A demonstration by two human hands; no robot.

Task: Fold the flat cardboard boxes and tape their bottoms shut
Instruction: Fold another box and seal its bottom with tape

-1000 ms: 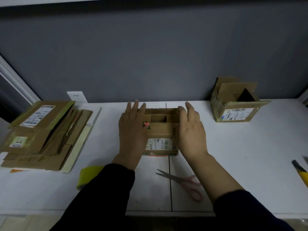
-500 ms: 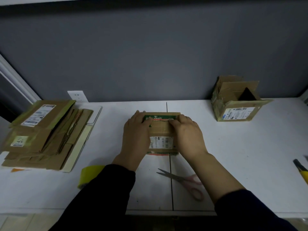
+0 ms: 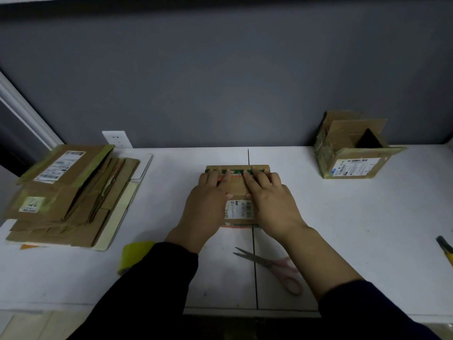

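Both hands lie flat with fingers straight, left hand (image 3: 208,195) and right hand (image 3: 270,196) pressing the top flaps of the small cardboard box (image 3: 239,209) at frame centre on the white table (image 3: 343,229). Flattened boxes (image 3: 68,190) are stacked at left, scissors (image 3: 272,265) lower centre.

1. The box (image 3: 236,190) sits mid-worktop (image 3: 343,229), nearer the back edge.
2. Your left hand (image 3: 208,202) and right hand (image 3: 272,200) lie flat on top of it, side by side.
3. The stack of flat boxes (image 3: 66,192) lies at the left edge.
4. A folded box (image 3: 353,153) stands near the back right corner.
5. The scissors (image 3: 269,263) lie in front of the box, the tape roll (image 3: 133,253) to their left.
6. A cutter (image 3: 445,249) lies at the right edge.
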